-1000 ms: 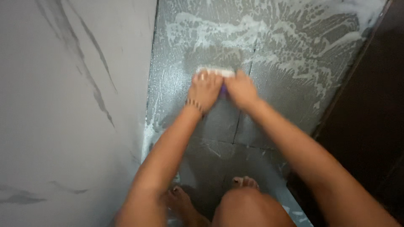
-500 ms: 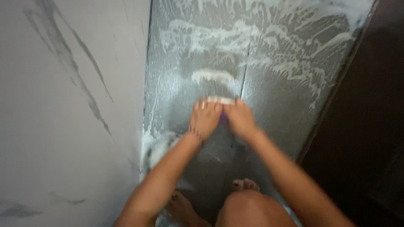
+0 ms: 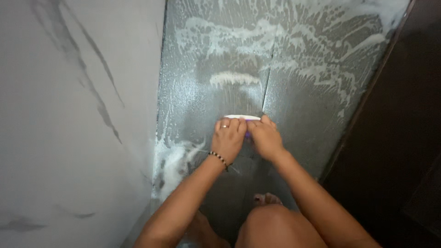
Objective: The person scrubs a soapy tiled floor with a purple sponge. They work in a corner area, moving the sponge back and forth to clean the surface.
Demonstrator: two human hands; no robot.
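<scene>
— What are the hands doing?

— Both are pressed down on a scrub brush [image 3: 242, 118] lying flat on the wet floor [image 3: 303, 105]. The left hand [image 3: 228, 138] covers the brush's left part, fingers curled over its back; the right hand [image 3: 265, 138] lies just beside it on the right part. The two hands touch each other, side by side, both clamped on the brush.

— How much of the brush shows?

— Only a white edge beyond the fingertips, and a small purple patch between the hands. The rest is hidden under them.

— Where does the brush sit?

— On the dark grey floor tiles, right at the grout line [image 3: 268, 82] running away from the person. A curved streak of foam [image 3: 235, 78] lies on the floor beyond the brush, and more suds [image 3: 294, 36] spread farther out beyond that. A thick white patch of lather [image 3: 177, 163] sits to the left of the brush, against the foot of the marble wall [image 3: 69, 128].

— Anything on the hands?

— A ring [image 3: 223, 126] on a left finger and a beaded bracelet [image 3: 217, 157] on the left wrist.

— And nearer the person?

— A bare knee [image 3: 271, 225] and toes [image 3: 266, 198] show on the near side of the brush. A dark door frame [image 3: 367, 92] borders the floor to the right of the brush.
</scene>
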